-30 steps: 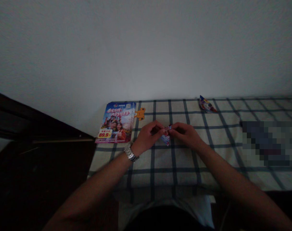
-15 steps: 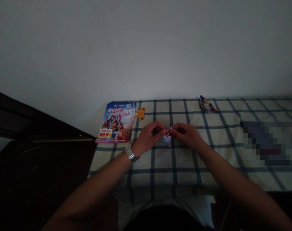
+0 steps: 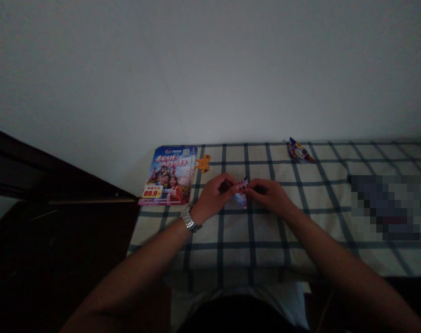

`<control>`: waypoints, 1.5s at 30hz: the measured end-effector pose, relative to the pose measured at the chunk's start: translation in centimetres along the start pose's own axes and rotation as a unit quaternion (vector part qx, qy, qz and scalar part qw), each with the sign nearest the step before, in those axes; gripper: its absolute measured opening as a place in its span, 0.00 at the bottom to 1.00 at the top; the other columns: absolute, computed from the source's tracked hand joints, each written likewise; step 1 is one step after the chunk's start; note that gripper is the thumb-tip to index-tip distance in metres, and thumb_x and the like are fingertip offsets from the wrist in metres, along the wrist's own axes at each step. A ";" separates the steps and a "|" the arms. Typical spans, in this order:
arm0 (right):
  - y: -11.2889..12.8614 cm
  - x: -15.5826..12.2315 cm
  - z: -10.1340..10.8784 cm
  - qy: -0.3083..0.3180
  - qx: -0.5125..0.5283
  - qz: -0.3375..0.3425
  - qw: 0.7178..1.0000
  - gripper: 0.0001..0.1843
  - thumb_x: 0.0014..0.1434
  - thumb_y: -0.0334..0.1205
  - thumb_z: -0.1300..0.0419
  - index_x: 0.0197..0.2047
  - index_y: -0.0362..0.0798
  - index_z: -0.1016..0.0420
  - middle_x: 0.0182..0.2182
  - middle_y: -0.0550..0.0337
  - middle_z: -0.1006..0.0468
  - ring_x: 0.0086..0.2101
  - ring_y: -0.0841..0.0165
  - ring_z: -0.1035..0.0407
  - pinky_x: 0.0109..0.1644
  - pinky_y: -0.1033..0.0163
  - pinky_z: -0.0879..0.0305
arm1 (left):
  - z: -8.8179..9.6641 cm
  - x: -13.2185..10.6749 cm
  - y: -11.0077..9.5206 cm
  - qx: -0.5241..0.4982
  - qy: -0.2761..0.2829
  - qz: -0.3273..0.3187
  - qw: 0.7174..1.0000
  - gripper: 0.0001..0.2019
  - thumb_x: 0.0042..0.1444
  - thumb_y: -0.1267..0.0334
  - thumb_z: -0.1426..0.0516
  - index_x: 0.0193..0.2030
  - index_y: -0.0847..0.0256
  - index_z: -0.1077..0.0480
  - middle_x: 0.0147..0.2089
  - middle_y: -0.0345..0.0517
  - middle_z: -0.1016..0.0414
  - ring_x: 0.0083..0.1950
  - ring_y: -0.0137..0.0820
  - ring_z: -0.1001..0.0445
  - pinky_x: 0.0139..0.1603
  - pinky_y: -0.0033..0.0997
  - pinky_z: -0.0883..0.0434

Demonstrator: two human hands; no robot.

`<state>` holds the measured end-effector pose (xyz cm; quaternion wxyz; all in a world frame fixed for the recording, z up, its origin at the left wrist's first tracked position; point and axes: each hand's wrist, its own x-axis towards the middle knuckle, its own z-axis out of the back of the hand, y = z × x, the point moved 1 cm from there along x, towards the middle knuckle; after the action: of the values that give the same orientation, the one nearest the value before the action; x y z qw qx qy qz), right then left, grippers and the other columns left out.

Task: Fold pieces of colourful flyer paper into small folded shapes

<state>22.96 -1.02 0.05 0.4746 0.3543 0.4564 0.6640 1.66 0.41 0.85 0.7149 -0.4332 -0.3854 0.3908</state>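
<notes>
Between my two hands is a small folded paper flyer (image 3: 241, 198), printed in blue, white and red. The fingers of my left hand (image 3: 217, 198) pinch its left side, and a metal watch (image 3: 191, 219) is on that wrist. On its right side, my right hand (image 3: 271, 196) pinches the edge with thumb and finger. Part of the paper is covered by fingertips. Another folded paper piece (image 3: 299, 152) with similar colours lies farther back to the right, apart from both hands. A stack of printed flyers (image 3: 167, 178) lies left of my left hand.
A checked cloth (image 3: 203, 240) covers the table, which backs onto a pale wall (image 3: 231, 69). An orange bear figure (image 3: 203, 163) shows beside the flyers. A pixelated dark item (image 3: 380, 203) lies at the right. Dark furniture stands at the far left.
The folded flyer has shifted very slightly between my fingers, its lower tip a little higher. Both hands keep their pinch in nearly the same place.
</notes>
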 end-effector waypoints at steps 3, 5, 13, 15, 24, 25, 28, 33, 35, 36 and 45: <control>0.1 -0.1 0.1 -0.005 -0.024 0.006 1.000 0.14 0.63 0.51 0.36 0.37 0.48 0.19 0.28 0.59 0.18 0.29 0.67 0.27 0.32 0.63 0.32 | -0.1 0.0 0.1 -0.004 0.000 0.004 1.000 0.10 0.65 0.54 0.39 0.41 0.60 0.27 0.36 0.41 0.22 0.36 0.29 0.24 0.38 0.27 0.28; 0.0 -0.1 0.1 -0.008 -0.024 0.005 1.000 0.14 0.63 0.50 0.36 0.38 0.48 0.19 0.29 0.59 0.18 0.29 0.67 0.26 0.33 0.63 0.32 | -0.1 0.0 0.1 -0.011 0.001 0.008 1.000 0.11 0.64 0.54 0.39 0.41 0.59 0.27 0.36 0.42 0.22 0.36 0.29 0.24 0.38 0.28 0.27; -0.2 -0.1 -0.1 0.017 0.003 0.010 1.000 0.14 0.63 0.52 0.36 0.41 0.49 0.19 0.32 0.60 0.18 0.31 0.67 0.26 0.35 0.63 0.32 | 0.1 0.1 -0.1 -0.028 -0.021 0.008 0.999 0.13 0.64 0.51 0.39 0.41 0.59 0.27 0.37 0.43 0.20 0.37 0.30 0.22 0.38 0.28 0.27; -0.2 -0.1 -0.1 0.020 -0.006 0.016 1.000 0.14 0.64 0.51 0.37 0.40 0.49 0.19 0.31 0.60 0.18 0.30 0.67 0.27 0.34 0.63 0.33 | 0.2 0.1 0.0 -0.029 -0.023 0.007 0.999 0.12 0.64 0.51 0.38 0.41 0.59 0.27 0.37 0.42 0.21 0.37 0.30 0.22 0.38 0.28 0.27; 0.1 -0.1 0.0 0.011 -0.016 0.013 1.000 0.16 0.64 0.53 0.37 0.38 0.49 0.19 0.29 0.59 0.18 0.29 0.67 0.27 0.32 0.63 0.33 | 0.0 0.0 0.2 -0.032 -0.016 -0.003 0.999 0.11 0.65 0.53 0.39 0.42 0.59 0.27 0.39 0.43 0.20 0.38 0.29 0.22 0.41 0.29 0.26; 0.1 -0.1 0.0 0.011 -0.013 0.013 1.000 0.16 0.64 0.53 0.37 0.38 0.49 0.19 0.29 0.59 0.18 0.29 0.67 0.27 0.32 0.63 0.33 | 0.0 0.0 0.1 -0.034 -0.018 -0.003 0.999 0.11 0.65 0.53 0.39 0.42 0.59 0.27 0.39 0.43 0.20 0.38 0.29 0.22 0.41 0.29 0.26; 0.0 -0.1 -0.1 0.016 0.005 0.013 1.000 0.15 0.63 0.53 0.35 0.39 0.49 0.19 0.31 0.59 0.17 0.31 0.66 0.26 0.35 0.63 0.31 | 0.1 0.1 -0.1 -0.039 -0.032 -0.001 0.999 0.10 0.65 0.54 0.39 0.41 0.59 0.28 0.38 0.43 0.20 0.38 0.29 0.22 0.41 0.29 0.25; 0.0 -0.2 -0.2 0.044 -0.002 0.011 0.999 0.14 0.64 0.52 0.36 0.39 0.49 0.19 0.30 0.59 0.18 0.30 0.67 0.27 0.35 0.63 0.32 | 0.3 0.2 0.1 -0.036 -0.049 0.000 0.998 0.11 0.65 0.52 0.39 0.42 0.59 0.28 0.39 0.43 0.21 0.39 0.30 0.22 0.41 0.29 0.26; 0.1 -0.2 -0.2 0.043 -0.007 0.010 0.999 0.15 0.64 0.52 0.36 0.39 0.48 0.19 0.30 0.59 0.18 0.30 0.67 0.27 0.35 0.63 0.32 | 0.3 0.1 0.2 -0.028 -0.049 -0.001 0.998 0.12 0.65 0.52 0.39 0.43 0.59 0.28 0.39 0.43 0.21 0.39 0.30 0.23 0.41 0.29 0.26; 0.1 -0.3 -0.2 0.041 -0.009 0.009 0.999 0.15 0.64 0.52 0.36 0.38 0.48 0.19 0.30 0.59 0.18 0.30 0.67 0.27 0.34 0.63 0.32 | 0.3 0.1 0.2 -0.024 -0.050 -0.002 0.998 0.12 0.65 0.52 0.39 0.43 0.59 0.28 0.39 0.42 0.21 0.38 0.30 0.23 0.41 0.29 0.26; -0.3 -0.2 -0.2 0.043 -0.016 0.010 0.999 0.14 0.62 0.52 0.34 0.39 0.49 0.18 0.30 0.59 0.18 0.30 0.66 0.26 0.35 0.62 0.30 | 0.5 0.2 0.2 -0.027 -0.067 -0.007 0.997 0.10 0.65 0.54 0.39 0.42 0.58 0.28 0.38 0.42 0.22 0.38 0.29 0.23 0.40 0.29 0.26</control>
<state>22.90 -1.20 -0.31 0.4537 0.3225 0.4619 0.6905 1.29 0.76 0.90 0.6782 -0.4228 -0.4457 0.4032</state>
